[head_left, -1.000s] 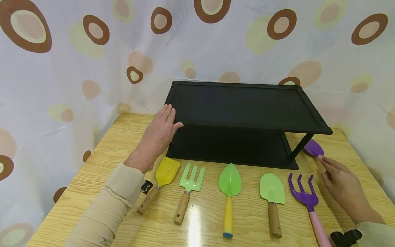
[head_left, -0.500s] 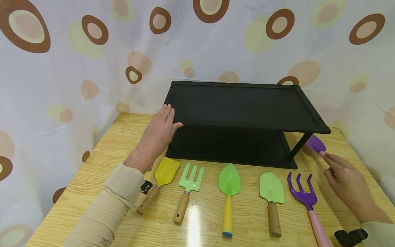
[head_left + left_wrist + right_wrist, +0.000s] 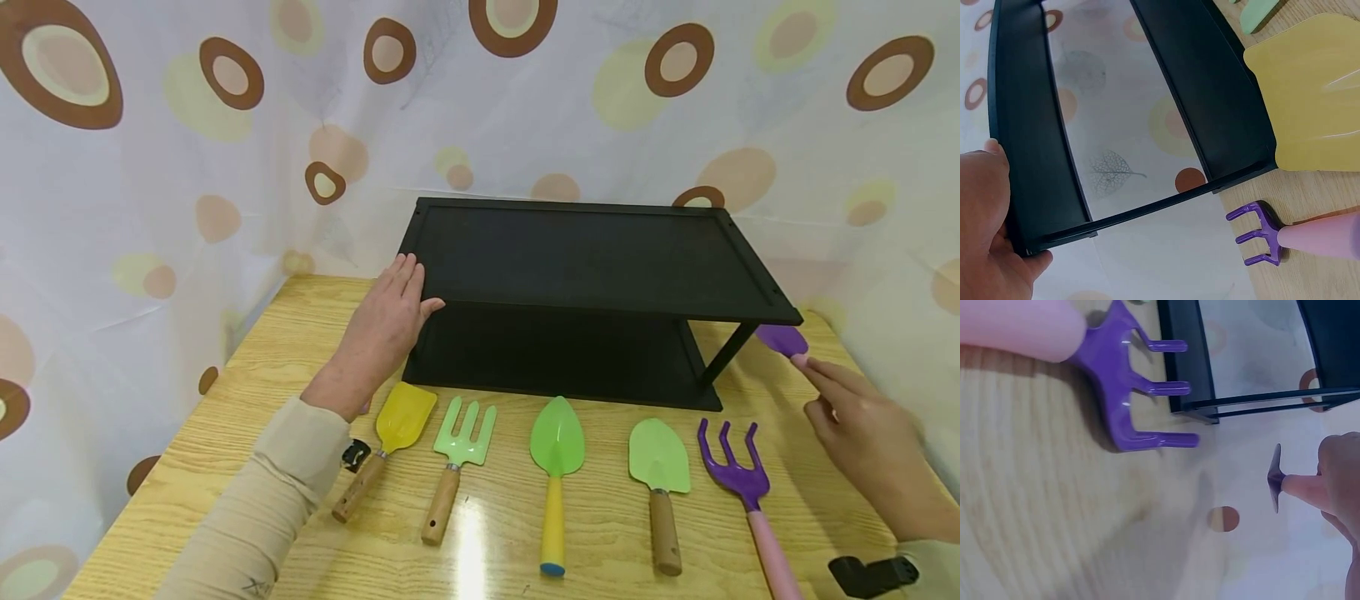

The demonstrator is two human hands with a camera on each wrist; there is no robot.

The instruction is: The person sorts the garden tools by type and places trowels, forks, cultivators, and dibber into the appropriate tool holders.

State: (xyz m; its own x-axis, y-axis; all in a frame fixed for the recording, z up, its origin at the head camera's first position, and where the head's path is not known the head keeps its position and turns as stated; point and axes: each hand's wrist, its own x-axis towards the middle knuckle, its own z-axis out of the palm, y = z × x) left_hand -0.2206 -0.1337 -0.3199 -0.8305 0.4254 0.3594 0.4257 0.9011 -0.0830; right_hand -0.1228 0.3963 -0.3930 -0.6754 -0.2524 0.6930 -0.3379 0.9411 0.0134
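My left hand (image 3: 386,312) rests at the left front corner of a black two-tier shelf (image 3: 585,258), its fingers straight along the upper board's left edge and the thumb at the front edge. In the left wrist view, a fingertip and the thumb show around the end of that board. Beyond the shelf's right side, my right hand (image 3: 862,425) grips a small trowel by its pink handle. The trowel's purple blade (image 3: 783,338) points away from me, partly hidden behind the shelf's corner. The right wrist view shows the trowel blade (image 3: 1276,478) edge-on, with curled fingers around the handle.
In front of the shelf lie a yellow shovel (image 3: 405,417), a pale green fork (image 3: 465,433), two green trowels (image 3: 557,437) (image 3: 660,454) and a purple hand rake (image 3: 738,475). Another purple rake (image 3: 1263,234) lies beside the shovel. A patterned curtain (image 3: 525,108) stands behind.
My right hand has moved right and slightly away with the trowel, off from the shelf's right post. The left hand and the shelf have stayed in place.
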